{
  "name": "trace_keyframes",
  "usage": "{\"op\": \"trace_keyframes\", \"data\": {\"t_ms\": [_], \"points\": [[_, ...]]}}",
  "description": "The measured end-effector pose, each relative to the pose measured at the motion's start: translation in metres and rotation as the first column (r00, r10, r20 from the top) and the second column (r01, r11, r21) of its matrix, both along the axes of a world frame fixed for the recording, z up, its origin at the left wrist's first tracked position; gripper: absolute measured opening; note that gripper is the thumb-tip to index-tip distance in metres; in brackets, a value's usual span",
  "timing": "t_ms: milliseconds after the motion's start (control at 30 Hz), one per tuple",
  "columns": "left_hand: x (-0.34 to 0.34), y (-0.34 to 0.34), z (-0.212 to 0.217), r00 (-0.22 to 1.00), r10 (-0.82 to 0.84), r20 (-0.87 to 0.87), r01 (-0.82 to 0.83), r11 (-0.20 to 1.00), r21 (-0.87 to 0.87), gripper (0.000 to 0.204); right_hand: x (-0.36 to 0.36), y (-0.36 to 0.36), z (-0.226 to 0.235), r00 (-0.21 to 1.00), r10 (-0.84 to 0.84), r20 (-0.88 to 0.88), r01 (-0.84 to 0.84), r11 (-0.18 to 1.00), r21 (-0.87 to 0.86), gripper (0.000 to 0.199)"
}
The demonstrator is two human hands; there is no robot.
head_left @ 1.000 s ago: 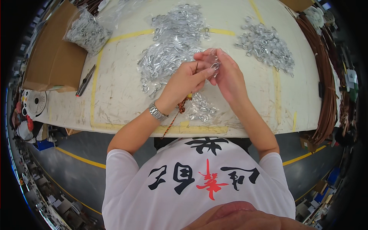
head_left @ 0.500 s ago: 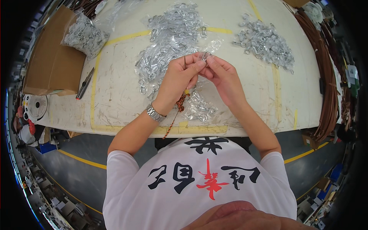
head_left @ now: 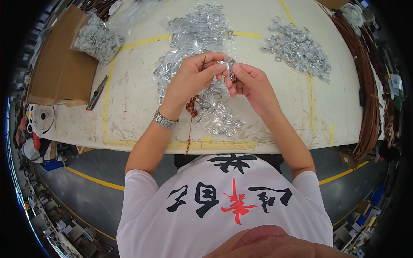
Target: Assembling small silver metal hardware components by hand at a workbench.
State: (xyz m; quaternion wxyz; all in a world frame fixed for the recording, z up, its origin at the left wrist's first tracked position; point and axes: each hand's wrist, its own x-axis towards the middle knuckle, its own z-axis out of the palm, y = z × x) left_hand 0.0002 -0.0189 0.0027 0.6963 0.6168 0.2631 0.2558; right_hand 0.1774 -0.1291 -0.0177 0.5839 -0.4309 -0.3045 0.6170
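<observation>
— Where are the hands?
— Both are raised over the tabletop [head_left: 129,107]. The left hand [head_left: 193,77] pinches a brown cord [head_left: 190,124] that dangles past its wrist; the right hand [head_left: 251,84] grips a small metal clasp [head_left: 232,74] between its fingertips, touching the left.
— How far along does it look?
— Hard to judge. A loose heap of metal clasps [head_left: 299,49] lies at the right, more sit on clear plastic [head_left: 195,32] ahead, and a full bag [head_left: 97,38] waits by the cardboard box [head_left: 58,69]. I'd say plenty remains
</observation>
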Motion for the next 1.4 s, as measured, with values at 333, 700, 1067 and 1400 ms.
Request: {"op": "trace_keyframes", "data": {"t_ms": [333, 700, 1067, 1400], "points": [[0.003, -0.002, -0.010, 0.993, 0.003, -0.117, 0.000, 1.000, 0.031, 0.011, 0.001, -0.002, 0.007, 0.934, 0.121, 0.335, -0.120, 0.992, -0.025, 0.035], [0.004, -0.010, -0.004, 0.994, -0.037, 0.098, 0.032, 0.998, 0.048, 0.010, 0.032, 0.005, 0.009, 0.882, 0.363, -0.300, -0.409, 0.907, -0.103, 0.027], [-0.006, 0.011, -0.008, 0.955, -0.046, -0.293, 0.137, 0.945, 0.297, 0.028, 0.030, 0.002, 0.005, 0.990, 0.114, 0.088, -0.104, 0.988, -0.111, 0.024], [0.004, -0.012, -0.003, 0.962, -0.242, -0.123, 0.259, 0.954, 0.148, 0.036, 0.001, -0.005, 0.007, 0.868, -0.122, 0.481, 0.126, 0.992, 0.024, 0.021]]}}
